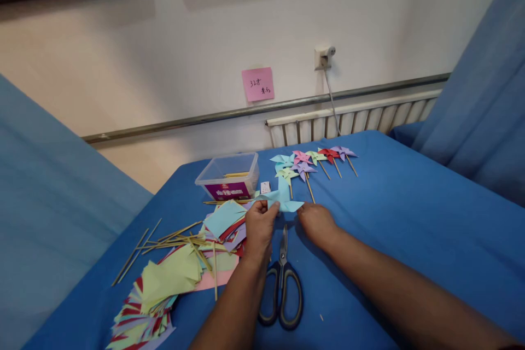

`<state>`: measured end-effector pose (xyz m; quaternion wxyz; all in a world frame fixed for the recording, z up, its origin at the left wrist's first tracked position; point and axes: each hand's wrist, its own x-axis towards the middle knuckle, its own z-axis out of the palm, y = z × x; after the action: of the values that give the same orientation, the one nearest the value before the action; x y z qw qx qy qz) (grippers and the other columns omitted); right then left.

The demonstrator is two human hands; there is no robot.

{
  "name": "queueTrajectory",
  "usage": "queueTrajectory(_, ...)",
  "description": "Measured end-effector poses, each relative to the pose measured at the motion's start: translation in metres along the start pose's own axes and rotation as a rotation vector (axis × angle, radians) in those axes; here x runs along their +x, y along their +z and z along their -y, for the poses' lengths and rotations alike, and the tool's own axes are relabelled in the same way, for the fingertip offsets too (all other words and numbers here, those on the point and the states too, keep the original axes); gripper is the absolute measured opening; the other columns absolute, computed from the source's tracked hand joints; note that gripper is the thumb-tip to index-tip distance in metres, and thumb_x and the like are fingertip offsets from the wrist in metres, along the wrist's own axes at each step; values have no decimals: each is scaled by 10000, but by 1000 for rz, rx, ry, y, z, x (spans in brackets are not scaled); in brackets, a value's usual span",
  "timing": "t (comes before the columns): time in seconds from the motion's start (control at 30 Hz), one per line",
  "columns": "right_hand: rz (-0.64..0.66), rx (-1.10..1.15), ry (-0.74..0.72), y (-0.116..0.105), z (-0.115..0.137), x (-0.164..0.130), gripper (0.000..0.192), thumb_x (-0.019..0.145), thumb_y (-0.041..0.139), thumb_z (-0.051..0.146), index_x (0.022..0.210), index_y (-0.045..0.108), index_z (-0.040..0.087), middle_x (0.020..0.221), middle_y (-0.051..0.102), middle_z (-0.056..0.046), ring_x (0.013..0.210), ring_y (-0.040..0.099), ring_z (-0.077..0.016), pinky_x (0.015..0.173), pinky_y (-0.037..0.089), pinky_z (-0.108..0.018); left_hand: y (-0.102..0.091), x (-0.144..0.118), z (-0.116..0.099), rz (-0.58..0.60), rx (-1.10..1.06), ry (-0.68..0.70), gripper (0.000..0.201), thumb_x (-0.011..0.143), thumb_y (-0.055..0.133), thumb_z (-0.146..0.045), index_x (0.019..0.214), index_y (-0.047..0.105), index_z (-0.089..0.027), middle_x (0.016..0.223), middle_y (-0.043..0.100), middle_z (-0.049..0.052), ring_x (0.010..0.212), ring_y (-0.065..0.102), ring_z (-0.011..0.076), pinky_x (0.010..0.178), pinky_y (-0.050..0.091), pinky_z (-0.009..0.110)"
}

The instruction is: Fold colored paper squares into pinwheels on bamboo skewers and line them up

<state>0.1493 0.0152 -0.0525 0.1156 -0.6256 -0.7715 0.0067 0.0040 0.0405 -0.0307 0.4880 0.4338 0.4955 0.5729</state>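
The person is holding a light-blue paper pinwheel (282, 199) over the middle of the table (410, 219). The left hand (259, 228) is pinching the paper's left part between closed fingers, and the right hand (316, 222) is gripping its right tip, fingers curled. Scissors (282, 290) are lying shut between the forearms, toward the near edge. Finished pinwheels (314, 163) are sitting in a row toward the far edge, a plastic box (228, 176) to their left. Paper squares (172, 279) and sticks (172, 238) are spreading toward the left edge.
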Motion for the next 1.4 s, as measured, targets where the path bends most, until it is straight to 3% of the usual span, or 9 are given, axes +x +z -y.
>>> queueTrajectory(0.17, -8, 12, 5, 2, -4, 1, 278, 835, 455, 47, 941, 698, 132, 922, 712, -148, 802, 677, -237, 650, 457, -280, -1, 1, 2, -9, -4, 10, 310, 538, 808, -336, 703, 639, -134, 609, 647, 1, 548, 567, 124, 575, 433, 242)
queueTrajectory(0.33, -10, 78, 51, -1, -27, 4, 219, 889, 468, 153, 907, 687, 152, 900, 725, -127, 765, 681, -231, 613, 449, -279, -1, 3, 0, -43, -15, 20, 296, 539, 803, -319, 705, 644, -133, 629, 653, 3, 563, 573, 127, 582, 439, 241)
queueTrajectory(0.5, -239, 402, 146, -14, -46, 2, 185, 891, 517, 224, 939, 694, 205, 935, 738, -73, 851, 677, -209, 743, 478, -289, 1, 2, 2, -52, 9, 46, 275, 546, 799, -304, 706, 652, -135, 642, 655, -3, 567, 566, 119, 587, 438, 236)
queueTrajectory(0.67, -500, 784, 69, -22, -26, -10, 150, 869, 573, 275, 930, 698, 220, 857, 734, -27, 788, 681, -171, 734, 508, -279, 5, -4, 3, -51, 24, 61, 268, 568, 790, -316, 720, 650, -145, 644, 654, -5, 583, 571, 130, 591, 440, 243)
queueTrajectory(0.87, -482, 890, -4, -23, 2, -20, 124, 852, 598, 264, 894, 707, 222, 814, 728, -11, 721, 672, -154, 694, 515, -262, 13, -17, -4, -44, 147, 145, 177, 621, 751, -287, 682, 648, -156, 638, 645, -4, 584, 549, 126, 582, 415, 232)
queueTrajectory(1.4, -546, 905, 88, -16, 1, -17, 130, 847, 607, 300, 823, 693, 205, 781, 709, -20, 691, 645, -152, 673, 495, -267, 23, -33, -11, -31, 185, 171, 142, 622, 747, -247, 691, 659, -159, 629, 626, -10, 580, 517, 120, 573, 392, 231)
